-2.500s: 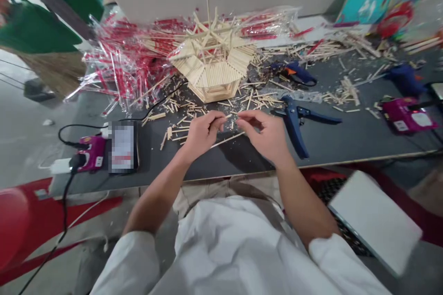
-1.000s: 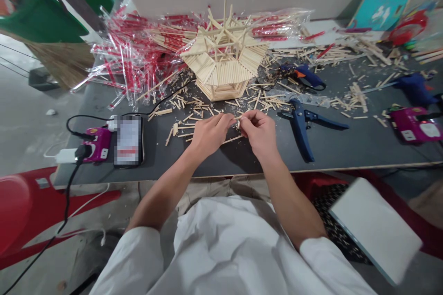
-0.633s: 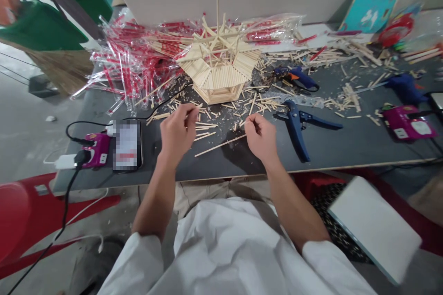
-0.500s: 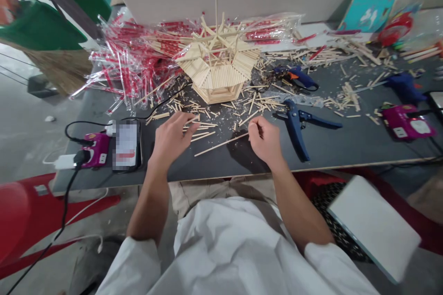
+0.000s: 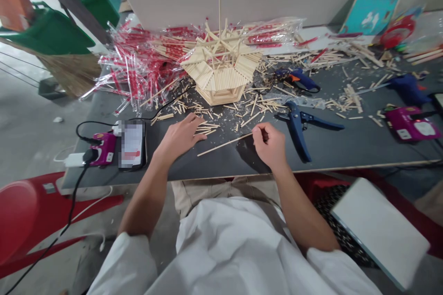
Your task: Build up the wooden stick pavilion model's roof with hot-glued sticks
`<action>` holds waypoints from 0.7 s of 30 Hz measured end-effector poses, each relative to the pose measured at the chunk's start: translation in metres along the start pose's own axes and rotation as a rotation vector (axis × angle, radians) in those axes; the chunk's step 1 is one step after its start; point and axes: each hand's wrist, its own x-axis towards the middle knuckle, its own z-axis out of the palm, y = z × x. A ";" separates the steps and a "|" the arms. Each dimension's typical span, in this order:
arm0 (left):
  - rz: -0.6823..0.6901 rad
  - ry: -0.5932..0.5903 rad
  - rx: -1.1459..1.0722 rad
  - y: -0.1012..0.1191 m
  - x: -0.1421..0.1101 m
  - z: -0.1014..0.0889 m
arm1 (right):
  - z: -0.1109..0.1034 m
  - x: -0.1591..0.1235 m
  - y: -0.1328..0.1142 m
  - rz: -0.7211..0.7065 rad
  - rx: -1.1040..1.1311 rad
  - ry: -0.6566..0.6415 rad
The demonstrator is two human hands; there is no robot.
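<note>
My right hand point(image 5: 269, 144) pinches one end of a long thin wooden stick point(image 5: 223, 144), which slants down to the left across the dark table. Over a small row of cut wooden sticks point(image 5: 209, 128), my left hand point(image 5: 183, 137) lies palm down with its fingers stretched and holds nothing. Part of that row is hidden under the fingers. Behind both hands stands a many-sided model pavilion point(image 5: 223, 78) built of sticks, with a slatted roof and a tall thin stick rising from its top. A blue hand cutter point(image 5: 300, 131) lies open to the right of my right hand.
Stick offcuts litter the table point(image 5: 332, 147) around the model. Red and clear plastic wrappers point(image 5: 134, 64) pile up behind on the left. Two blue glue guns point(image 5: 302, 80) lie to the right. A phone point(image 5: 132, 144) and a purple power adapter point(image 5: 103, 147) with cables sit at the left.
My left hand has flattened and spread over the cut sticks. My right hand still holds the long stick in nearly the same place. The whole view has shifted slightly.
</note>
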 end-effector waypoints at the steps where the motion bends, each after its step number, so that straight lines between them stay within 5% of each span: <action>1: -0.011 -0.013 -0.001 -0.002 0.001 -0.001 | 0.000 0.000 0.000 -0.001 0.000 0.000; 21: 0.024 -0.254 0.078 -0.015 0.038 0.003 | 0.002 0.001 0.002 -0.014 -0.018 -0.001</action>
